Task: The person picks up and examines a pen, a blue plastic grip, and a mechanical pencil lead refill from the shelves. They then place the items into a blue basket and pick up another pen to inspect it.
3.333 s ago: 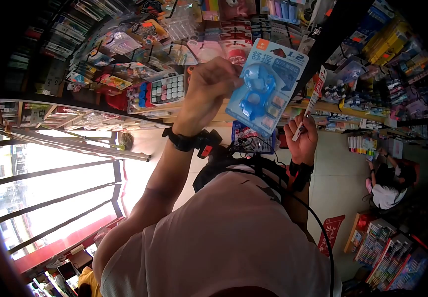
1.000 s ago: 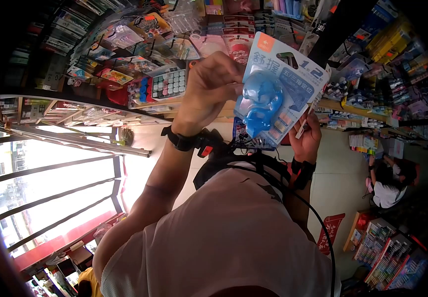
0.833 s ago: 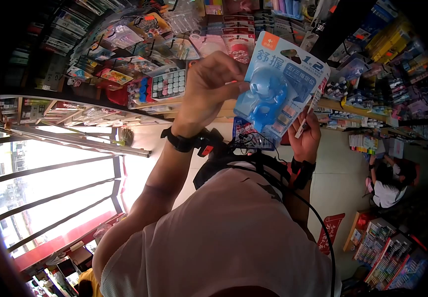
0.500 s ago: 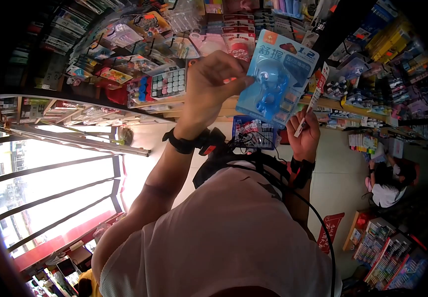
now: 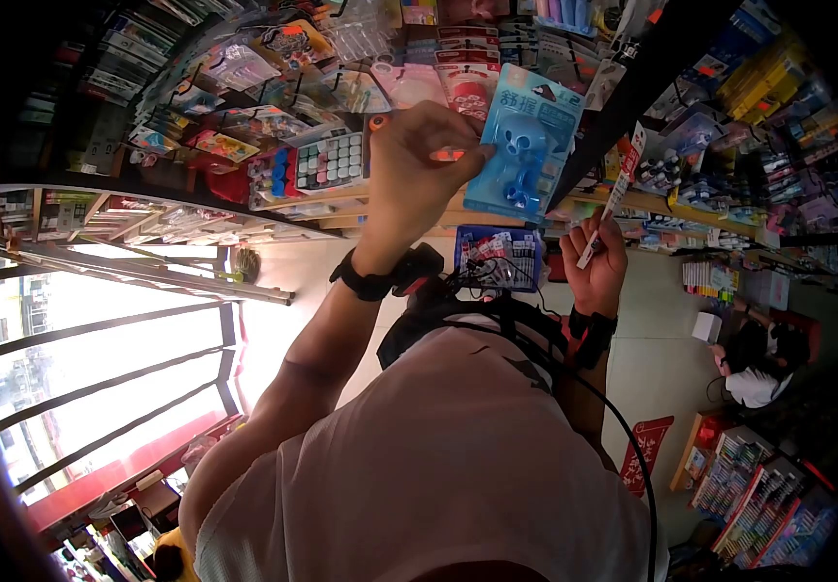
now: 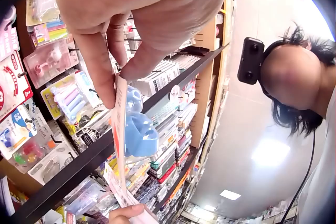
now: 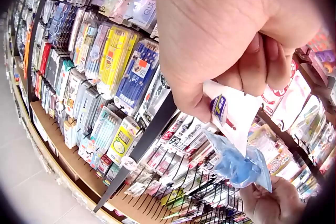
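My left hand [image 5: 419,170] pinches the left edge of a light-blue blister card [image 5: 524,145] with blue moulded pieces. In the left wrist view the card [image 6: 119,129] is seen nearly edge-on, held between the thumb and fingertips of the left hand [image 6: 142,14]. Lower and to the right, my right hand [image 5: 595,264] grips the bottom end of a narrow white and red package [image 5: 619,189]. The right wrist view shows the right hand [image 7: 231,35] pinching this white package [image 7: 236,113], with the blue pieces [image 7: 239,166] beyond it.
Shelves and hooks of packaged stationery [image 5: 244,73] run along the top. A dark post [image 5: 632,87] stands behind the cards. A blue basket [image 5: 497,258] is below them. Another person [image 5: 758,364] is at the right, above a book rack [image 5: 744,475].
The blue card has swung away from the right hand's package and tilted back, looking smaller and darker. Both hands keep their holds. At the right, the other person has shifted.
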`<action>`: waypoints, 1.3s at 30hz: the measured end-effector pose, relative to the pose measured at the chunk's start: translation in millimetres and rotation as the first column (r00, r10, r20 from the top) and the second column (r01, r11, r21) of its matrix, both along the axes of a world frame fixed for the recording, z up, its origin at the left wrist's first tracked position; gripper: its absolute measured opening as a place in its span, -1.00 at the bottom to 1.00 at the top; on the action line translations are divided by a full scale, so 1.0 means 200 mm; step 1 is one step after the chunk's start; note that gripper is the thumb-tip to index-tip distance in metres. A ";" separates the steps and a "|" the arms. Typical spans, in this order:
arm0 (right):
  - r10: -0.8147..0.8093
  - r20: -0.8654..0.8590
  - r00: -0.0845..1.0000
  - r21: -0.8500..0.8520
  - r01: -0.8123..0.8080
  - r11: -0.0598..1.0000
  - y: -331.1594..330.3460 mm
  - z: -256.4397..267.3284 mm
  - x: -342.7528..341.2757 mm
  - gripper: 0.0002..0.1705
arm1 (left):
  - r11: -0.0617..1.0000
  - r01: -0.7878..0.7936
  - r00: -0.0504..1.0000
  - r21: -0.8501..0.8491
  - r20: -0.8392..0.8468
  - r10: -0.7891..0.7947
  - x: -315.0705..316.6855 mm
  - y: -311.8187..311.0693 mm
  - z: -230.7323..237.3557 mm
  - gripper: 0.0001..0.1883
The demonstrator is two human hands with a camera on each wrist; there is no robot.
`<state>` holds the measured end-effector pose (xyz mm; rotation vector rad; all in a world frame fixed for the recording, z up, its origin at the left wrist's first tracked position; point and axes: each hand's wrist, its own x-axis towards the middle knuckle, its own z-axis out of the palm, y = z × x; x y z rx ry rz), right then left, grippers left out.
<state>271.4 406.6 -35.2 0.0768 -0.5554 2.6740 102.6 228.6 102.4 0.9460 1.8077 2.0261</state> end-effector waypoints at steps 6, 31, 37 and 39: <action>0.013 -0.031 0.999 0.007 -0.012 1.000 0.00 0.00 0.00 -0.89 | 0.997 -0.033 0.999 -0.070 -0.033 0.031 -0.01 0.01 -0.03 -0.78; -0.013 0.017 1.000 0.020 0.013 1.000 0.01 0.00 0.00 -0.90 | 0.999 0.018 0.971 0.046 0.236 -0.029 -0.07 0.03 -0.13 -0.84; -0.019 0.024 1.000 0.029 0.019 0.999 0.01 0.00 0.00 -0.89 | 0.996 0.073 0.933 0.057 0.349 -0.088 -0.09 0.02 -0.13 -0.86; -0.023 0.033 0.999 0.026 0.022 0.999 0.00 0.01 0.01 -0.89 | 0.995 0.078 0.926 0.061 0.364 -0.095 -0.10 0.01 -0.14 -0.87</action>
